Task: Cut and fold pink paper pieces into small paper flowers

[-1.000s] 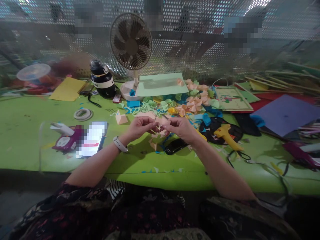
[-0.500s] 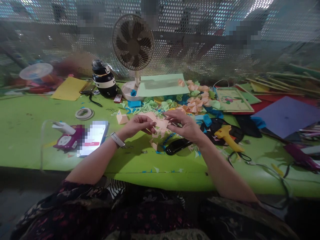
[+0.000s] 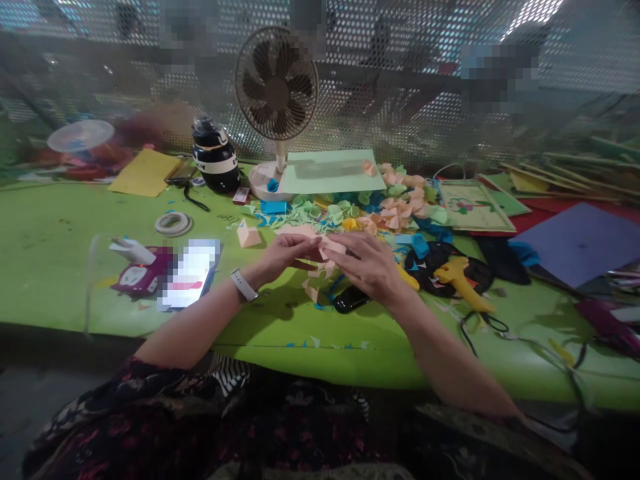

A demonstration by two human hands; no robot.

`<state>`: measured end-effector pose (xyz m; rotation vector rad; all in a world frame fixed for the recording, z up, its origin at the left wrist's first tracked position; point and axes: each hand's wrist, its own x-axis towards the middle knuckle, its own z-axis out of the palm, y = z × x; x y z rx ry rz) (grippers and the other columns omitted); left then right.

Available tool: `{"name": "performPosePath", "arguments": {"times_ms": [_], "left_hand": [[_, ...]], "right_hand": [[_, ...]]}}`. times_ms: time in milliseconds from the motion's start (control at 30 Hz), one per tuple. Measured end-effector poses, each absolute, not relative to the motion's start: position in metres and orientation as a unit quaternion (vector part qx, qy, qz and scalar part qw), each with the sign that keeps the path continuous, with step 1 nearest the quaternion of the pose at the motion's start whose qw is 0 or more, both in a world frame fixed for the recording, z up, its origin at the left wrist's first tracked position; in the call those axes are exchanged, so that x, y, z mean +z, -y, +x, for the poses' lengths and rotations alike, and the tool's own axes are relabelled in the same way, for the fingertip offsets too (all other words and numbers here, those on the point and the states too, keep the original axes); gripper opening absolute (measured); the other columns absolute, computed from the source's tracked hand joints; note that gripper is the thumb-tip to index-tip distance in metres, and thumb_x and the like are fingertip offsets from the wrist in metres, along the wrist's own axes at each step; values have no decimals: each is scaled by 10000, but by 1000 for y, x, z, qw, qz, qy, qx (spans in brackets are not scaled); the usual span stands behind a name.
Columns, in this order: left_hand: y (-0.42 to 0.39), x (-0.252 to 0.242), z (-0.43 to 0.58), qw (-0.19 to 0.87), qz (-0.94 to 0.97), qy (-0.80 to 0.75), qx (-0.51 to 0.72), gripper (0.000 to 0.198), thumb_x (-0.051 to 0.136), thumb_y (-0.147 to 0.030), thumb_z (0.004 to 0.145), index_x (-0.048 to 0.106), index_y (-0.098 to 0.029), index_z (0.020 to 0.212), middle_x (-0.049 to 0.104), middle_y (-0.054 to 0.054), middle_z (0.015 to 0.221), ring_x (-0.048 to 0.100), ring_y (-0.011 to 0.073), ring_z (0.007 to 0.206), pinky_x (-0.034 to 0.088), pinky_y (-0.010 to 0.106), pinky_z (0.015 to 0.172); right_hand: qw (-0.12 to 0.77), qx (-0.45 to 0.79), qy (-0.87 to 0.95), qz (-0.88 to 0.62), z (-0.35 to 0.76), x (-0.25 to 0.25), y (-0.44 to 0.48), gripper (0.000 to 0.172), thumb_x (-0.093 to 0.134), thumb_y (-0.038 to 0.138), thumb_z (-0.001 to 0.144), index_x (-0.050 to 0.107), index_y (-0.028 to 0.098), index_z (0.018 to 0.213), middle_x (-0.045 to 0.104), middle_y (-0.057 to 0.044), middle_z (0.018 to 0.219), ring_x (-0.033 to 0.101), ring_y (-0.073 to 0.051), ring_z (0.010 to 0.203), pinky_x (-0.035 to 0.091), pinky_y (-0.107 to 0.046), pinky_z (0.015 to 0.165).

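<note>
Mid-fold, I'd say: L hand (image 3: 286, 252) pinches pink paper piece (image 3: 329, 246), R hand (image 3: 371, 268) fingers loosely spread, tips resting on it; next move prob. needs a firm crease press.

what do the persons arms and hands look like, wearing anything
Both forearms are bare. The left hand has a white wristband, likely a watch, at its wrist; the right hand shows no ring or band that I can make out. Dark clothing with a reddish floral print covers the body below.

We wear a white wristband (image 3: 243, 285) by our left hand (image 3: 286, 251); at six o'clock, dark clothing (image 3: 200, 427), seemingly floral-printed.
</note>
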<state>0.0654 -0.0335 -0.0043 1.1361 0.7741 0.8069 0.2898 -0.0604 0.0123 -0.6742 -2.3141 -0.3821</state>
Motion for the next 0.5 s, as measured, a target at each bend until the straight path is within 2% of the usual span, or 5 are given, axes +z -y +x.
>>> {"name": "performPosePath", "arguments": {"times_ms": [100, 300, 500], "left_hand": [[35, -5, 67, 701, 511, -340, 364, 321, 805, -426, 763, 692, -125, 763, 718, 34, 737, 679, 109, 670, 590, 271, 706], [34, -3, 65, 708, 514, -333, 351, 276, 824, -367, 744, 697, -124, 768, 690, 5, 683, 663, 94, 628, 596, 247, 656], [37, -4, 68, 668, 572, -316, 355, 320, 809, -405, 767, 701, -116, 854, 762, 70, 812, 730, 139, 757, 604, 258, 705]], "right_hand": [[325, -119, 900, -265, 288, 11, 61, 291, 600, 143, 923, 702, 285, 1155, 695, -49, 1261, 624, -222, 1168, 562, -419, 944], [317, -7, 904, -287, 289, 16, 63, 276, 596, 162, 925, 723, 355, 1077, 685, -13, 1281, 606, -234, 1206, 531, -467, 991], [403, 55, 858, -315, 281, 9, 61, 146, 626, 227, 930, 736, 318, 956, 726, -32, 1173, 649, -242, 1111, 527, -478, 965]]}}
